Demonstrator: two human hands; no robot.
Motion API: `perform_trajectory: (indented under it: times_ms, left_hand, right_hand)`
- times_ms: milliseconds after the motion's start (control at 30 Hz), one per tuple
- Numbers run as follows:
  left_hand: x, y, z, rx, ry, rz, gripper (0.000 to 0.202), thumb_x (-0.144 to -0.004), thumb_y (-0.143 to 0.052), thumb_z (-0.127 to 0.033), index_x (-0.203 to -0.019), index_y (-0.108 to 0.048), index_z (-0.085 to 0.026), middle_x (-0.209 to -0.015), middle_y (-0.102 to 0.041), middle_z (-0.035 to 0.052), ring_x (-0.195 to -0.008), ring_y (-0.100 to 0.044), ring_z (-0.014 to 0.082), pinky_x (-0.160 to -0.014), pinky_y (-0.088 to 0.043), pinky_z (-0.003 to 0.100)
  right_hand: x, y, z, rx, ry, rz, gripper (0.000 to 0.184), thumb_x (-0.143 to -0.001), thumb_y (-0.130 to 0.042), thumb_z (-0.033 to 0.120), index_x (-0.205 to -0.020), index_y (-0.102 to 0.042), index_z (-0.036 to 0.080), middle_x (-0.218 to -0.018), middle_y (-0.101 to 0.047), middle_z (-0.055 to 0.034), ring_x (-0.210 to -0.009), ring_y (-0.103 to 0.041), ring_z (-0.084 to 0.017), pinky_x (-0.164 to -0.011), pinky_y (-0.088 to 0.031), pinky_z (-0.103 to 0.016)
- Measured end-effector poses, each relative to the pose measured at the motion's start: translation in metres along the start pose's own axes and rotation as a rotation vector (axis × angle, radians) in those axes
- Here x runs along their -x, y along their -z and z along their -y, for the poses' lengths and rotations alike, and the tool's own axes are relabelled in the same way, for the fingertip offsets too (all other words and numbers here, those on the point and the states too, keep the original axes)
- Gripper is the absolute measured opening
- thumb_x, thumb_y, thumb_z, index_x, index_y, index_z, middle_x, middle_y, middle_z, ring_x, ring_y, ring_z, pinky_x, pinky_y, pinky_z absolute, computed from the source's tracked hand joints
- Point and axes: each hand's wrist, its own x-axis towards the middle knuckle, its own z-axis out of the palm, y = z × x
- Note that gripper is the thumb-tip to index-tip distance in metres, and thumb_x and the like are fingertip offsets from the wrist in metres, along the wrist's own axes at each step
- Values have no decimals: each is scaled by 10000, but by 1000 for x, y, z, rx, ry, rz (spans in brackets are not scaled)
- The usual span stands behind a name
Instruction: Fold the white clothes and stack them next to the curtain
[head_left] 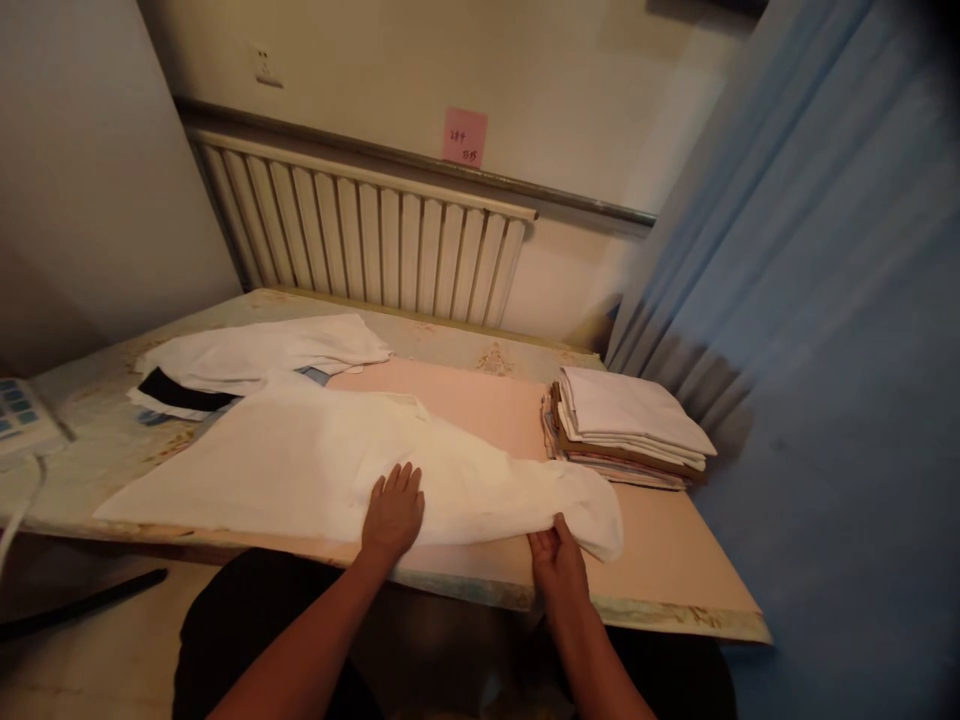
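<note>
A white garment [300, 460] lies spread across the table, from the left near edge to the pink board. My left hand [392, 512] rests flat on it near the front edge, fingers stretched out. My right hand [556, 553] is at the garment's right end, fingers curled on the lower edge of the bunched cloth [592, 515].
A stack of folded clothes [630, 425] sits at the right of the pink board [480, 400]. More white and black clothing [247, 360] lies at the back left. A phone-like device [19, 410] with a cord is at the left edge. Radiator [360, 240] behind, blue curtain [825, 350] at right.
</note>
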Motion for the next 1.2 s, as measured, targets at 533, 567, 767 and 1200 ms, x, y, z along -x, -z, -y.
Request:
perform_trajectory:
  times_ms: [533, 567, 767, 1200]
  left_hand:
    - [14, -9, -68, 376, -283, 211, 464, -927, -425, -295, -1382, -468, -209, -1488, -429, 80, -1414, -306, 240, -1162, -210, 476]
    - [13, -8, -69, 501, -229, 262, 455, -918, -446, -318, -1358, -495, -215, -1481, -440, 76, -1418, -297, 240, -1172, -177, 484]
    - [-7, 19, -33, 1178, 229, 380, 573, -946, -296, -537, -1360, -490, -191, -1426, -495, 144, -1306, -476, 239, -1116, -319, 446]
    - [20, 80, 116, 1744, 887, 167, 855, -845, -158, -772, -1329, -486, -149, -1180, -665, 171, -1056, -648, 305, -807, -553, 464]
  right_hand:
    - [17, -28, 8, 417, 218, 224, 206, -795, -562, 436, -753, -555, 235, -677, -631, 12, -729, -647, -180, -736, -556, -352]
    - [22, -32, 10, 505, 305, 248, 223, -778, -586, 451, -762, -584, 229, -695, -643, 1, -757, -642, -194, -748, -546, -356]
    - [59, -96, -1, 925, 542, 368, 344, -817, -561, 461, -877, -713, 158, -893, -726, -91, -906, -628, -256, -850, -479, -363]
    - [62, -92, -83, 1287, 890, 990, 392, -864, -572, 322, -1250, -613, 259, -1187, -655, -77, -1120, -565, -249, -1009, -441, -451]
